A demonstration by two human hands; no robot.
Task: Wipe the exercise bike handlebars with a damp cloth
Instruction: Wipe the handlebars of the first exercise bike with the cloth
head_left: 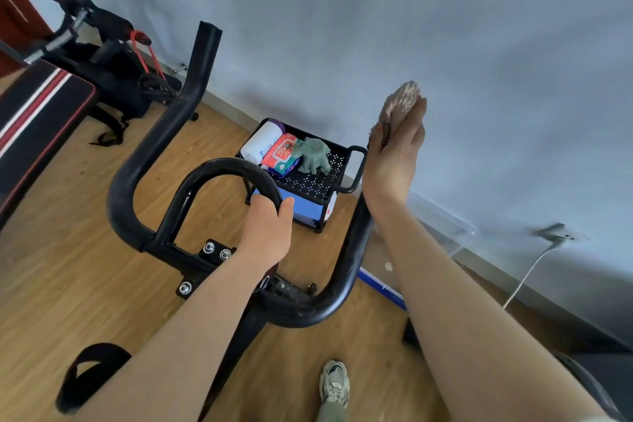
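The black handlebars [150, 161] of the exercise bike fill the middle of the view, with a left horn rising up and a right horn [352, 250] mostly behind my right arm. My left hand [269, 229] is shut around the inner black loop bar [222, 168]. My right hand [394, 154] wraps the top end of the right horn, holding a pinkish fuzzy cloth [402, 101] bunched over the tip. The bar's tip is hidden under the cloth.
A small black cart [342, 161] by the wall holds a white wipes canister [262, 142], a red wipes pack [282, 154] and a green cloth [313, 154]. A bench [37, 120] and gym gear stand at left. My shoe [334, 384] rests on the wooden floor.
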